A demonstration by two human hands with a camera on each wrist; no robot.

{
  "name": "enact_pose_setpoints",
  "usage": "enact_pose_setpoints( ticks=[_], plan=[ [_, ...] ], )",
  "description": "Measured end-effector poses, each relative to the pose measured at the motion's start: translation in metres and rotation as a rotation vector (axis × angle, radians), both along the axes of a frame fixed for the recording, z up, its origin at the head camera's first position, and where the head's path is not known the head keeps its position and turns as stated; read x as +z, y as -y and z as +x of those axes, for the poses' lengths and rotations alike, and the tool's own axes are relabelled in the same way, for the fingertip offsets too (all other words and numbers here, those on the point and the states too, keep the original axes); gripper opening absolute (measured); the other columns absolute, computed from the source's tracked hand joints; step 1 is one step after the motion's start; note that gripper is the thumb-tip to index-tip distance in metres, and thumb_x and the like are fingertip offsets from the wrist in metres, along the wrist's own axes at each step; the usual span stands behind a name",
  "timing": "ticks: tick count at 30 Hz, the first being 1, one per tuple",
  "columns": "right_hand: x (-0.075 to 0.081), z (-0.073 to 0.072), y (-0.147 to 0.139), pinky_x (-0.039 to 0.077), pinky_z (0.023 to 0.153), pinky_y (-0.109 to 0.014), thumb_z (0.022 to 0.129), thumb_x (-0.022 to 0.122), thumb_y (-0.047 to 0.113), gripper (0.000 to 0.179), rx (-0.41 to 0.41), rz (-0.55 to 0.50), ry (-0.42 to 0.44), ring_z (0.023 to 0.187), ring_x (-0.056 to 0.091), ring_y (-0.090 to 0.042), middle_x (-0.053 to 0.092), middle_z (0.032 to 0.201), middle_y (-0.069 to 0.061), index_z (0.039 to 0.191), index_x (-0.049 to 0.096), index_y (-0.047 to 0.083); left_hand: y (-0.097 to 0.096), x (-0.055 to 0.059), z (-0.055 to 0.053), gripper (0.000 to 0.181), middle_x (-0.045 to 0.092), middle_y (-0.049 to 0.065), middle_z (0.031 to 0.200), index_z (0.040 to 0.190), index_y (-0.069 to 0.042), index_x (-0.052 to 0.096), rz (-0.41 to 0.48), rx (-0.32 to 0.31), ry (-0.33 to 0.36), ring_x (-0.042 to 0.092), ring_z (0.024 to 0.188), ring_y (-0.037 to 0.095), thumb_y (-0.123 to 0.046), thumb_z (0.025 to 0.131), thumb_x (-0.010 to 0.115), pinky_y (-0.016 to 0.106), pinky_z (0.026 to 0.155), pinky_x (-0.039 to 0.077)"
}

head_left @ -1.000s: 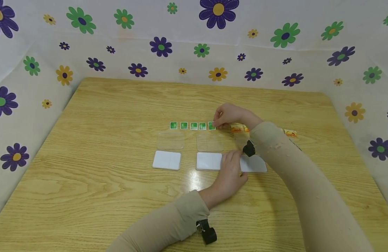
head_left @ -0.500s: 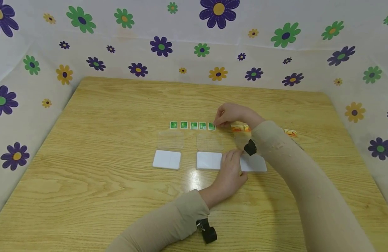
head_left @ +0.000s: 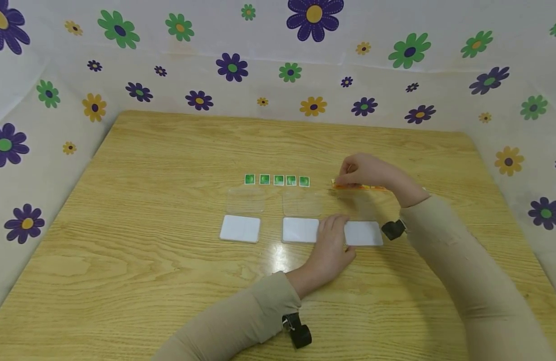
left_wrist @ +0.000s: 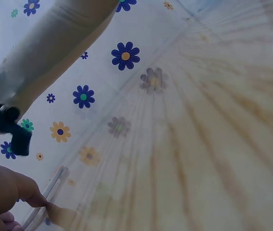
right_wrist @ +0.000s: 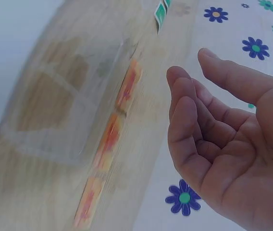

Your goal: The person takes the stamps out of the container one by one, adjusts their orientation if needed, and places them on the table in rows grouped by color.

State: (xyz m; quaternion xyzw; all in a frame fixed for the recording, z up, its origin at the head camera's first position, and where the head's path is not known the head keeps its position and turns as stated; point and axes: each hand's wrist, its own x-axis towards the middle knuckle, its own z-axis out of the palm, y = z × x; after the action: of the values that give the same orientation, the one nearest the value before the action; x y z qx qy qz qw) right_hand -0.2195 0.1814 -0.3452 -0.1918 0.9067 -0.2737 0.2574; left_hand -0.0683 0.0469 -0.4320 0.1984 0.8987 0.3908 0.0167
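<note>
My left hand (head_left: 330, 253) rests on the table between the middle white box (head_left: 300, 230) and the right white box (head_left: 363, 233), fingers along the middle box's right edge. In the left wrist view a thumb (left_wrist: 21, 192) touches down beside a box edge (left_wrist: 55, 180). My right hand (head_left: 361, 170) hovers over the left end of a row of small orange pieces (right_wrist: 108, 142), covering part of it in the head view. Its fingers (right_wrist: 184, 130) are loosely curled with nothing between them and the thumb. Left of it, several small green square pieces (head_left: 279, 180) lie in a row.
A third white box (head_left: 240, 228) lies at the left. Clear plastic lids (head_left: 245, 199) sit behind the boxes; another clear lid (right_wrist: 74, 86) shows near the orange row in the right wrist view. A flowered cloth (head_left: 241, 90) rises around the wooden table (head_left: 138, 225).
My right hand has let go of the rightmost green piece and moved right, over the orange row. The left hand has stayed in place.
</note>
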Motion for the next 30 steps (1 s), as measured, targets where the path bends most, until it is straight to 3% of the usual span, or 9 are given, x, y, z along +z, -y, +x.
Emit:
enact_pose_setpoints(
  ticks=[9,21,26,30],
  plan=[
    [0.004,0.042,-0.035,0.045,0.061,-0.033,0.093,0.063,0.021,0.021,-0.051,0.046,-0.06,0.069,0.054,-0.021,0.061,0.077,-0.008,0.089,0.059,0.002,0.001,-0.001,0.002,0.062,0.04,0.012,0.135,0.135,0.001,0.039,0.028,0.001,0.028,0.033,0.125,0.023,-0.005,0.081,0.068,0.029,0.106,0.029],
    [-0.006,0.083,-0.065,0.043,0.059,-0.032,0.094,0.061,0.026,0.021,-0.119,0.071,-0.144,0.069,0.051,-0.018,0.06,0.08,-0.003,0.09,0.06,0.005,0.012,0.001,0.022,0.067,0.033,0.013,0.14,0.14,0.001,0.032,0.096,-0.085,0.044,0.028,0.131,0.022,-0.004,0.083,0.066,0.033,0.108,0.028],
    [-0.01,0.093,-0.076,0.044,0.058,-0.032,0.095,0.061,0.024,0.02,-0.129,0.05,-0.17,0.068,0.051,-0.018,0.058,0.077,-0.004,0.09,0.06,0.005,0.023,0.008,0.027,0.066,0.033,0.011,0.143,0.141,0.0,0.033,0.123,-0.13,0.092,0.025,0.135,0.025,-0.005,0.084,0.066,0.037,0.11,0.028],
    [-0.013,0.1,-0.083,0.044,0.058,-0.033,0.095,0.06,0.026,0.022,-0.135,0.053,-0.178,0.068,0.052,-0.018,0.059,0.076,-0.003,0.091,0.06,0.005,0.044,0.013,0.027,0.063,0.035,0.008,0.144,0.143,-0.003,0.034,0.131,-0.16,0.109,0.026,0.135,0.022,-0.008,0.087,0.064,0.036,0.109,0.029]
  ],
)
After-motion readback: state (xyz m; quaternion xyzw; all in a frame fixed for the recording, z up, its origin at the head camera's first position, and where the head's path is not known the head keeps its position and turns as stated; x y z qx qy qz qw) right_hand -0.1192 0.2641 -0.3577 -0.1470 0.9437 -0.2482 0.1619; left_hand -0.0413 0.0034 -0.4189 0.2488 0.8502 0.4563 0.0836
